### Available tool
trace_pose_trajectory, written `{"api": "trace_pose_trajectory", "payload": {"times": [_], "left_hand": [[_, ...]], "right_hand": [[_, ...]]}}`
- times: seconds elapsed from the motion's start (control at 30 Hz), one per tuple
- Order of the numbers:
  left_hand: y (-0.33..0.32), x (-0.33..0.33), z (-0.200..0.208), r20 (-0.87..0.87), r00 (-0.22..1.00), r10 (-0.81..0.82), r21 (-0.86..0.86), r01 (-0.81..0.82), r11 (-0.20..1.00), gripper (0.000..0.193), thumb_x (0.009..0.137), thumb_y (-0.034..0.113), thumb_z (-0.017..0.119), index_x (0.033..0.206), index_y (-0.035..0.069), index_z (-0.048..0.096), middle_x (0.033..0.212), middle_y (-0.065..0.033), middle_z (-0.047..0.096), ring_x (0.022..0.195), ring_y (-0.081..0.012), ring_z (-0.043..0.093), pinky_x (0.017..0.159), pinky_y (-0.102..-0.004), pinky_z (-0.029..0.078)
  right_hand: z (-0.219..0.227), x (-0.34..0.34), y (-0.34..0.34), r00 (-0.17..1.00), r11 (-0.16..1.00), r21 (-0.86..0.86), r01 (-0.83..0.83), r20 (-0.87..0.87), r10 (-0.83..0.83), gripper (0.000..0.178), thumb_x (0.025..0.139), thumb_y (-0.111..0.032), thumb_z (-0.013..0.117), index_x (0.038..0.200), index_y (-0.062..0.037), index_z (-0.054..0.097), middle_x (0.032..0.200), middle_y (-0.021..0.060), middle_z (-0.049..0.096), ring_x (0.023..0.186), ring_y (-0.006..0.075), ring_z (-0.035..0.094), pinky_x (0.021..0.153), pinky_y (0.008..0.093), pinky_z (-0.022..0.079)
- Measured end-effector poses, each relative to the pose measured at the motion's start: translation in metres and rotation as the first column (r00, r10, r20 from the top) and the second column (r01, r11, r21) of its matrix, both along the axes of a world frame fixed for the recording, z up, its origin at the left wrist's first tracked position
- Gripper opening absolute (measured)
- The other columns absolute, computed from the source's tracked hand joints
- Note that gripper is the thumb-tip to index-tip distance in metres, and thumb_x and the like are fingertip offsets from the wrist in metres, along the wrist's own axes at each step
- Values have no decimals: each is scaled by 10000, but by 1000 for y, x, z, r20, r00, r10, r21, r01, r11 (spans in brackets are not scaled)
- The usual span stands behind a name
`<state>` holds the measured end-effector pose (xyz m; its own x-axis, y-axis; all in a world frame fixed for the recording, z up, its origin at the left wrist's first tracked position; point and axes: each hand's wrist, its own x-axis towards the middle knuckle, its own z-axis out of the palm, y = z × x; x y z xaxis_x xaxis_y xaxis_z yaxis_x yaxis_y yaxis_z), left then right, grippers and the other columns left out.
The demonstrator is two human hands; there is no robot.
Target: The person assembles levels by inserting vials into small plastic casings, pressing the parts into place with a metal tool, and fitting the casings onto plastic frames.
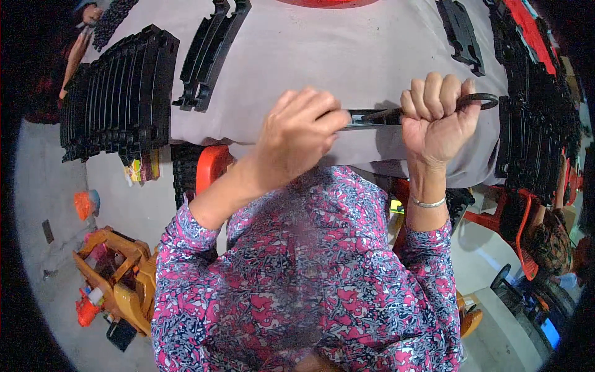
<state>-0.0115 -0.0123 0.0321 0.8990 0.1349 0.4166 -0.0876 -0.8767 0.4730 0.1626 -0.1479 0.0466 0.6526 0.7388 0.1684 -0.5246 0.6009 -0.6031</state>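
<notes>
A person in a pink, navy and white patterned blouse (310, 291) works at a table draped in grey cloth (347, 56), both hands raised just above its near edge; the left hand (297, 139) pinches the left end of a black plastic track piece (372, 117) between thumb and curled fingers, while the right hand (437, 118), clenched into a fist, grips a black-handled tool (480, 100) whose looped handle juts out to the right of the knuckles. The track piece lies with its long axis running left to right, roughly parallel to the table edge, its right end meeting the tool just beside the right fist; what the tool's working end is doing there cannot be made out. A thin silver bracelet (429, 203) circles the right wrist.

On the cloth to the left stands a stack of curved black track sections (118, 93), set on edge in a tight row; a smaller pair of curved sections (211, 53) lies near it; another black piece (462, 34) rests at the upper right; a long bank of black parts (533, 105) lines the right edge. An orange plastic stool (211, 167) shows under the table; an orange toy vehicle (118, 273) sits on the floor at lower left.
</notes>
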Motion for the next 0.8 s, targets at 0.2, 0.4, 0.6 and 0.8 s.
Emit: {"api": "trace_pose_trajectory", "payload": {"times": [0.2,0.4,0.6,0.8], "left_hand": [[-10,-8,-21,72,996,44,211,-58,976,204,790,161,651,990,203,657,962,56,646,1008,-196,608,880,-414,428],[-12,-10,-28,73,996,49,214,-63,975,201,817,181,621,1011,204,668,993,59,667,1068,-183,619,923,-413,419],[-11,-6,-27,110,994,21,148,-37,988,251,770,166,654,1021,164,654,931,32,637,1030,-205,630,854,-389,490],[-12,-6,-27,106,994,35,131,-48,990,241,768,166,649,1009,161,657,960,31,645,1031,-203,629,847,-386,498]], "right_hand": [[-8,-3,6,998,999,-49,-4,-62,1,553,1029,-473,379,596,-150,263,535,-35,241,494,99,182,459,281,159],[-10,-2,6,995,999,-31,-19,-100,16,545,1025,-440,395,583,-151,257,521,-38,232,486,97,171,452,282,150],[-7,-3,7,995,999,-46,-21,-94,16,545,1021,-425,395,574,-152,248,519,-34,230,487,99,169,450,286,149],[-15,-3,6,993,997,-38,-64,-104,60,539,1030,-422,374,579,-152,256,523,-35,230,494,99,165,452,284,153]]}}
